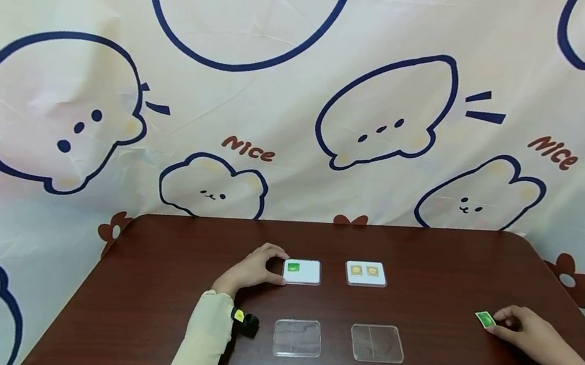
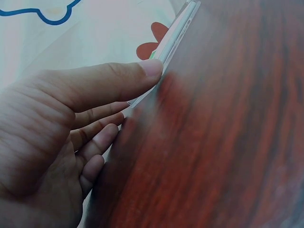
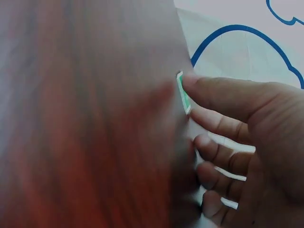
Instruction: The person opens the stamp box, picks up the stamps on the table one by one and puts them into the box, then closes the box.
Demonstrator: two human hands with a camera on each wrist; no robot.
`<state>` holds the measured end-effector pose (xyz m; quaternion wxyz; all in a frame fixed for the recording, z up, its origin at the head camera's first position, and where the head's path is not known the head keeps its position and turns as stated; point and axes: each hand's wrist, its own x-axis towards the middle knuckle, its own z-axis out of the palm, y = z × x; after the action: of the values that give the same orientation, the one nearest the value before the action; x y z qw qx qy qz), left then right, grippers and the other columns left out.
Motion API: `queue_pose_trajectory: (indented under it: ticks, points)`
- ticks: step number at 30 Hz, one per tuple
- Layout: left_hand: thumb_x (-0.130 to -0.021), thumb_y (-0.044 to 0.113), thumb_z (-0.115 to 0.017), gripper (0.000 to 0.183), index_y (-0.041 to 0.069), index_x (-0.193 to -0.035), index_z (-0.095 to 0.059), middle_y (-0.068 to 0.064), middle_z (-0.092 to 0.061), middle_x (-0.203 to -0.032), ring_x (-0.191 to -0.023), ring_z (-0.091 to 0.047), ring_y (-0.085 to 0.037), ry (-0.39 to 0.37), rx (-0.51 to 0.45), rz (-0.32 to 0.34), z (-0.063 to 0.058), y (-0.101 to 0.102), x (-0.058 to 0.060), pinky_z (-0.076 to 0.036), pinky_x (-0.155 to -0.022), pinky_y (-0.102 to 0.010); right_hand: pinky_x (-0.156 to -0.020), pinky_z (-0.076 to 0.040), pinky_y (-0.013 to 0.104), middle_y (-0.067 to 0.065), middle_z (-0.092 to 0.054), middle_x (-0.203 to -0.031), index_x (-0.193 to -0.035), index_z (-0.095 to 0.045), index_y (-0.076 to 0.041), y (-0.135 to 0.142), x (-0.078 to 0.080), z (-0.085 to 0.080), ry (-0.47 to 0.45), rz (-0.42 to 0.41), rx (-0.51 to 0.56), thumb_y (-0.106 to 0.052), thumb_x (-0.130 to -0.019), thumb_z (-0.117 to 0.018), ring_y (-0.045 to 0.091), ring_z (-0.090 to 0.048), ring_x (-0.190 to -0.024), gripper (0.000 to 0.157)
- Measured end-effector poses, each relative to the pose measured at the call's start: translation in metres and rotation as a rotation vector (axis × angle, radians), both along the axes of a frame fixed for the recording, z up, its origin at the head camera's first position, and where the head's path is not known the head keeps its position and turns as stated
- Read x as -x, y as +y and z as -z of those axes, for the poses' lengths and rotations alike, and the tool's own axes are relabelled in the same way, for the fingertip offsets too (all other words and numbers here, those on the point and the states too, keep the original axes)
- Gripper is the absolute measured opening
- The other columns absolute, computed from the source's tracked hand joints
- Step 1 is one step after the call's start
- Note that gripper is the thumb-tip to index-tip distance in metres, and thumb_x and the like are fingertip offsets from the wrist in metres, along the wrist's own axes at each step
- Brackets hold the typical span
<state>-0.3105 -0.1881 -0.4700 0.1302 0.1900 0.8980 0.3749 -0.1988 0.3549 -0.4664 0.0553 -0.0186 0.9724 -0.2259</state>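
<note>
At the left of the back row, my left hand [image 1: 252, 270] grips the left end of a flat clear case with a white insert [image 1: 307, 272]. One green square [image 1: 293, 267] shows on that insert. In the left wrist view the thumb [image 2: 151, 69] lies against the case's edge, and the case [image 2: 179, 29] appears edge-on. Over at the right of the table, my right hand [image 1: 533, 335] pinches a small green square card with a white border [image 1: 485, 319] between thumb and forefinger. The right wrist view shows the green card [image 3: 183, 93] nearly edge-on, its face partly hidden by the thumb.
A second white-backed case [image 1: 366, 273] bearing two tan squares lies right of the held one. Nearer me are two transparent plastic pieces, a left one [image 1: 297, 338] and a right one [image 1: 377, 343]. The dark brown table [image 1: 443, 274] meets a printed cloth [image 1: 290, 119] behind.
</note>
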Motion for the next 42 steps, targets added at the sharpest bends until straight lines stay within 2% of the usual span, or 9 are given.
queue_pose_trajectory:
  ticks: [4,6,13,24,33,42]
  points:
    - [-0.081,0.021,-0.078,0.051,0.014,-0.128,-0.060,-0.005,-0.043,-0.142,-0.133,-0.038,-0.030,-0.008,0.000,-0.006,0.000,0.000,0.000,-0.036,-0.107,-0.050,-0.063,-0.038,0.031,0.006,-0.055,-0.085,-0.101,-0.059,0.004,-0.006,0.003,-0.006,-0.051,0.034,0.000,-0.045,-0.087,-0.068,0.017,-0.046,-0.074,0.053]
    - [-0.082,0.021,-0.078,0.051,0.014,-0.128,-0.059,-0.005,-0.043,-0.142,-0.134,-0.038,-0.029,-0.011,0.002,-0.004,0.000,0.001,0.000,-0.036,-0.107,-0.050,-0.062,-0.037,0.031,0.005,-0.053,-0.082,-0.100,-0.058,0.004,-0.009,0.004,-0.008,-0.065,0.047,-0.001,-0.046,-0.087,-0.068,0.017,-0.046,-0.072,0.053]
    - [-0.082,0.021,-0.078,0.050,0.014,-0.128,-0.059,-0.004,-0.043,-0.142,-0.134,-0.038,-0.028,-0.013,-0.004,-0.014,0.000,0.001,0.000,-0.037,-0.107,-0.049,-0.059,-0.035,0.028,0.002,-0.053,-0.077,-0.095,-0.059,0.001,-0.016,0.002,-0.008,-0.052,0.037,0.016,-0.036,-0.089,-0.067,0.014,-0.044,-0.067,0.039]
    - [-0.081,0.024,-0.079,0.052,0.014,-0.128,-0.059,-0.005,-0.043,-0.142,-0.134,-0.038,-0.029,-0.014,0.008,0.002,0.000,-0.002,-0.001,-0.035,-0.108,-0.051,-0.059,-0.034,0.025,0.004,-0.051,-0.084,-0.099,-0.058,0.002,-0.028,0.007,-0.012,-0.014,-0.027,0.057,-0.019,-0.087,-0.068,0.008,-0.041,-0.068,0.027]
    - [-0.080,0.026,-0.079,0.052,0.014,-0.127,-0.060,-0.006,-0.043,-0.142,-0.134,-0.038,-0.030,-0.001,0.019,0.007,-0.003,0.000,0.004,-0.035,-0.108,-0.051,-0.059,-0.038,0.026,0.006,-0.052,-0.085,-0.101,-0.056,0.003,-0.063,0.031,-0.033,-0.017,-0.043,0.113,-0.016,-0.086,-0.068,0.016,-0.046,-0.074,0.026]
    - [-0.081,0.025,-0.079,0.052,0.015,-0.128,-0.059,-0.004,-0.042,-0.143,-0.136,-0.037,-0.029,-0.018,0.005,0.002,0.000,-0.001,0.004,-0.034,-0.109,-0.051,-0.061,-0.041,0.027,0.005,-0.051,-0.083,-0.100,-0.056,0.000,-0.126,0.060,-0.054,-0.030,-0.137,0.178,-0.015,-0.086,-0.069,0.017,-0.049,-0.077,0.024]
